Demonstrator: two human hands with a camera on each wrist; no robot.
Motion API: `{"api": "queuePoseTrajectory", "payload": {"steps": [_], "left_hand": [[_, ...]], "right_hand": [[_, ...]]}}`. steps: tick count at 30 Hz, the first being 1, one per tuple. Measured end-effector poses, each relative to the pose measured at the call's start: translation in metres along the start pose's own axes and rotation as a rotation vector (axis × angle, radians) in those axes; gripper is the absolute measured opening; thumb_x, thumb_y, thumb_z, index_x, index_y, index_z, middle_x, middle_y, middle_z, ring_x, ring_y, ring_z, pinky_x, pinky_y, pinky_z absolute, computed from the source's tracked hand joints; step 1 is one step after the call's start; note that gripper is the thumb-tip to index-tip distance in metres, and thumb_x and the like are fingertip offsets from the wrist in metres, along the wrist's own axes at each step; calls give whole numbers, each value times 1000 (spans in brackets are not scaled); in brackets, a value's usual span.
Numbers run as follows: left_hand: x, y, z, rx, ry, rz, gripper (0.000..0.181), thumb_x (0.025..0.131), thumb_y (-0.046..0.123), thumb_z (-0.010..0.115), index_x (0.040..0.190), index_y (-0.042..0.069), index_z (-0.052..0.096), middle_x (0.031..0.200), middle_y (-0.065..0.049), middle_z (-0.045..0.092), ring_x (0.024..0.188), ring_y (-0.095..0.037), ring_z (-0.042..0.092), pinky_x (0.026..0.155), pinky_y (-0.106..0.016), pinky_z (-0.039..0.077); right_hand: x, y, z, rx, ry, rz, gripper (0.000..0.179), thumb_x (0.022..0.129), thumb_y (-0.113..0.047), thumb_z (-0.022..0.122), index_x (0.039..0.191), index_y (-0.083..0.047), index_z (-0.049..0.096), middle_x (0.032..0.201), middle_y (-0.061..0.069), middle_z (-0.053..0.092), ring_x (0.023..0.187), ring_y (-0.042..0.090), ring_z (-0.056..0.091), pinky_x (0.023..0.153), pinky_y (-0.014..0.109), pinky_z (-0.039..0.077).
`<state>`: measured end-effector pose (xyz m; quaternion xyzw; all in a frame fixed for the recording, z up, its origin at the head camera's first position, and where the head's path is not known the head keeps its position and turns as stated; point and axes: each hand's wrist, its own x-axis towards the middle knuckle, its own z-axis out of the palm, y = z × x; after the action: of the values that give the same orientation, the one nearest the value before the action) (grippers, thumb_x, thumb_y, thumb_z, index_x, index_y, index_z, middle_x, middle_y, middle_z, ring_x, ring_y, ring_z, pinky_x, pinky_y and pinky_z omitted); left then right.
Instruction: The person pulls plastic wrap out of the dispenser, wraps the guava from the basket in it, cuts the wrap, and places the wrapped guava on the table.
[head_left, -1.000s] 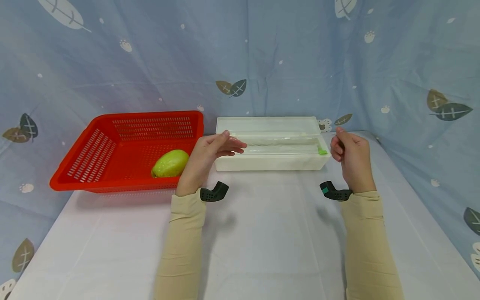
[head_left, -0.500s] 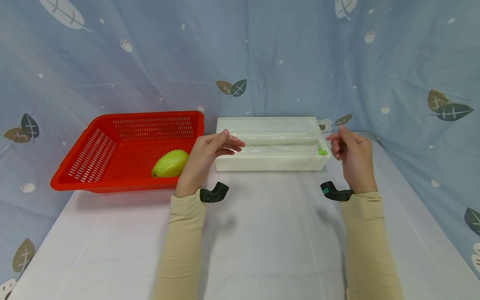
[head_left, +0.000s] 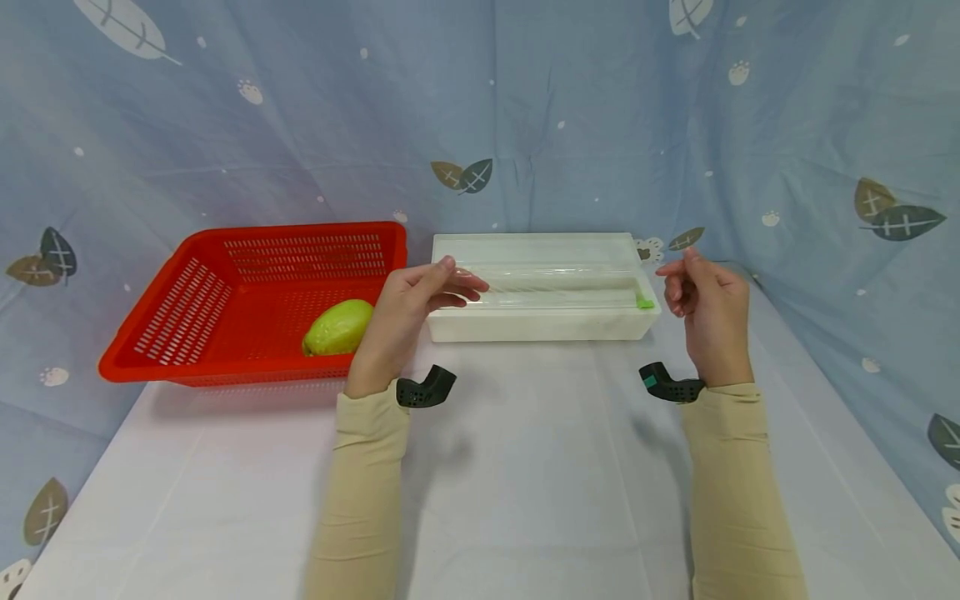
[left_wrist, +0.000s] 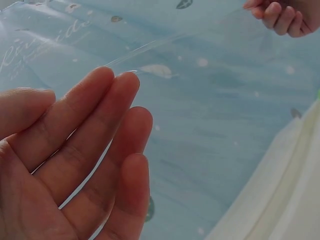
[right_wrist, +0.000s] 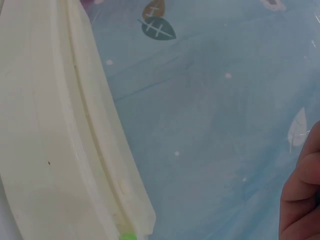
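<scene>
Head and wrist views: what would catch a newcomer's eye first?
Likely the bright red perforated plastic basket at left, with a yellow-green oval fruit toward its front right. Next, to its right, the long white box, lid open, partly behind the bare left hand. Last, in the left wrist view, thin clear film glinting between that hand and the bare right hand.

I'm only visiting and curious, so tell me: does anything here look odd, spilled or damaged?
Nothing looks spilled or damaged. One mild oddity: the bare left hand and bare right hand seem almost empty from the head view, yet the left wrist view shows thin, shiny, clear plastic film between them.
</scene>
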<state>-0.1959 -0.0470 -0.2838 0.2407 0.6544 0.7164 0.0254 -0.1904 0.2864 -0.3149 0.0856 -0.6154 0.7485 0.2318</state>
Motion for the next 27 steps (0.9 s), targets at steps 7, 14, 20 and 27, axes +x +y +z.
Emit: {"api": "queuePoseTrajectory", "payload": {"steps": [7,14,20,27], "left_hand": [[-1,2,1,-3,-2,13,39,92,29,49,97,-7,63,94,-17,64,90,-39,56,83,-42,44],[3,-7,-3,-17,7,29,37,91,30,50,96,-3,65,94,-16,64,88,-34,58,82,-40,45],[2,-6,-2,-22,7,33,36,91,29,50,96,-3,65,93,-15,64,87,-33,58,82,-40,45],[-3,7,4,-17,8,50,38,92,28,49,96,-8,63,92,-16,64,87,-36,57,83,-45,43]], "right_hand": [[0,0,0,-15,7,-17,44,89,-25,54,84,19,58,59,11,44,52,20,35,45,25,27],[-1,-3,1,12,6,-30,43,89,-23,54,81,19,58,58,11,44,51,20,34,44,26,27],[-2,-7,3,30,5,-37,41,89,-22,54,81,18,58,58,11,43,51,21,34,43,26,27],[-4,-10,4,53,6,-51,41,89,-20,54,81,19,58,57,12,43,50,21,33,43,25,27]]}}
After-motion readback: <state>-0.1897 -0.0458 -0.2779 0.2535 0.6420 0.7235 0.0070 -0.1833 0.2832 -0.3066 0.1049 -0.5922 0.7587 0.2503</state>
